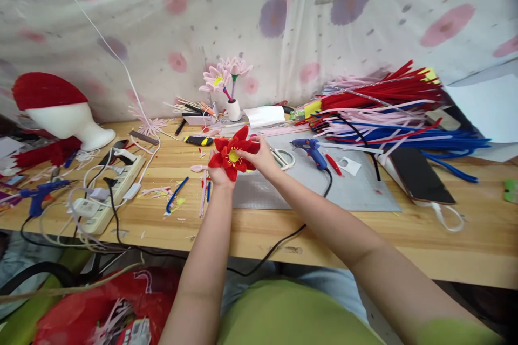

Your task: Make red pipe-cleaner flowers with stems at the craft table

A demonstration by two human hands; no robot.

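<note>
A red pipe-cleaner flower [231,160] with a yellow centre is held up over the work table, its face turned toward me. My left hand [222,177] grips it from below and behind, with most of its fingers hidden by the petals. At the flower's right side, my right hand [261,159] pinches a petal between thumb and fingers. Just behind the right hand lie scissors with pale handles [286,159], partly covered by it. A blue glue gun [311,152] rests on the grey cutting mat [267,194] to the right.
Red, pink and blue pipe cleaners [376,102] are heaped at the back right, near a phone [421,175]. Pink flowers stand in a small white vase [233,110]. At left are a power strip [115,194], a second glue gun [40,197] and a white foam head [65,121].
</note>
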